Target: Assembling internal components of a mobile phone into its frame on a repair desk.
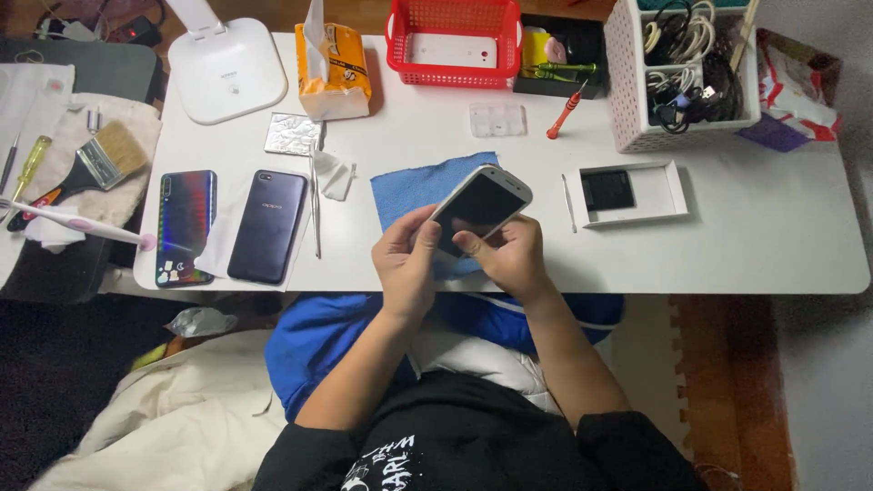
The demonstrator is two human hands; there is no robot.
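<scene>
- Left hand (406,259): fingers curled around the near left end of a white-edged smartphone (482,204), thumb laid on its dark screen; the fingers behind the phone are hidden.
- Right hand (509,255): closed on the phone's near right edge, thumb tip on the glass; the palm side cannot be seen.
- Smartphone: held tilted, screen up, just above the near middle of the white table (773,245), over a blue cloth (409,186) that it partly covers.
- Left of the cloth: metal tweezers (315,205), a dark phone (267,225) lying back up, and an iridescent phone (186,225) whose near end carries small stickers too tiny to make out.
- Right of the cloth: a shallow white box tray (668,193) holding a black flat part of unclear kind, with a thin white stick (568,204) beside it.
- Far edge: white lamp base (227,68), cut off at the top; orange tissue pack (335,68); red basket (455,41); red screwdriver (566,111); white bin of tangled cables (682,73).
- Far left, off the table: a paintbrush (105,159) on a pale cloth.
</scene>
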